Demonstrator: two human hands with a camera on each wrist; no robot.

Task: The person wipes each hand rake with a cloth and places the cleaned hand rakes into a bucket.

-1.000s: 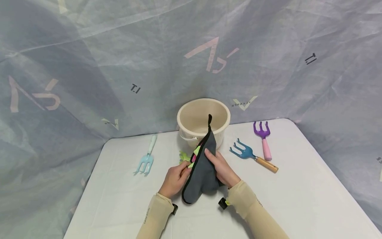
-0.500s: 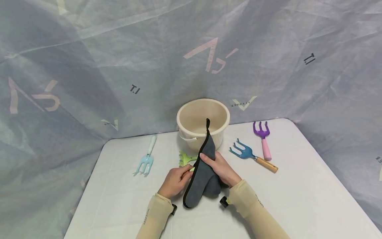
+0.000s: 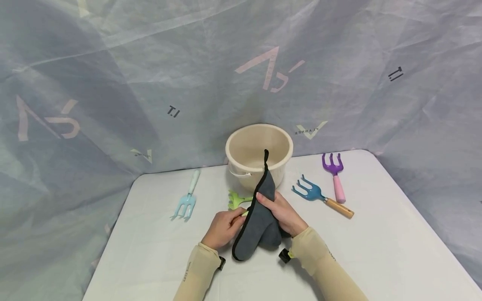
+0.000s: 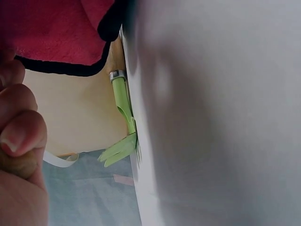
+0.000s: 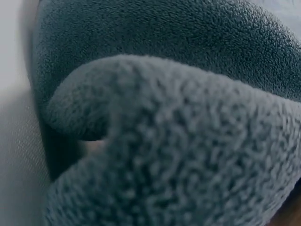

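Observation:
My left hand (image 3: 224, 228) grips a slim green garden tool (image 3: 245, 213) near the cloth's edge. Its handle end (image 4: 18, 164) looks wooden in the left wrist view, and its head is hidden behind the cloth. My right hand (image 3: 281, 212) holds a plush cloth (image 3: 250, 238) folded around that tool, thumb on the near face. The cloth is dark grey on one side, red on the other (image 4: 56, 40), with black edging and a hanging loop. Grey folds (image 5: 155, 122) fill the right wrist view. Just beyond the left hand lies a green hand fork (image 3: 235, 200) with a wooden handle.
A cream bucket (image 3: 233, 161) with a white handle stands behind the cloth. To the left lies a pale blue hand fork (image 3: 186, 203). A blue fork (image 3: 312, 193) with a wooden handle and a purple fork (image 3: 333, 169) with a pink handle lie right. A grey fabric backdrop (image 3: 196, 83) rises behind the table.
The cloth has come down slightly and folded over the green tool, hiding its head and the red lining in the head view. More of the green fork on the table now shows.

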